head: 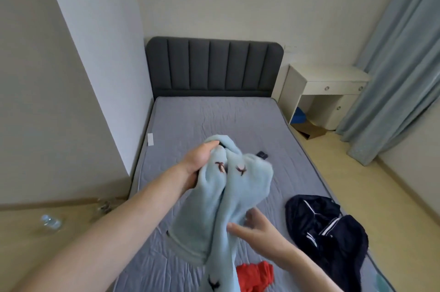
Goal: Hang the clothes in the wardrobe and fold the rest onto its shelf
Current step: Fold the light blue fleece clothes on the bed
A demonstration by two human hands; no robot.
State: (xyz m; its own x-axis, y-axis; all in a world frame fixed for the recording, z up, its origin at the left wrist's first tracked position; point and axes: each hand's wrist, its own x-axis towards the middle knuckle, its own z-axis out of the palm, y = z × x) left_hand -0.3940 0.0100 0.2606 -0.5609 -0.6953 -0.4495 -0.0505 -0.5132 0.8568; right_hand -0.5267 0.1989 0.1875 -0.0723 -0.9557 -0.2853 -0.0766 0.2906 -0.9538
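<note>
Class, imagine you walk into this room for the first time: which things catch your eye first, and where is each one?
First comes the pale blue fleece garment, held up over the middle of the grey mattress, the left hand gripping its top and the right hand touching it lower down. Next, the dark navy jacket with white stripes lies crumpled on the mattress's right side, and a bright red garment lies at the near edge.
</note>
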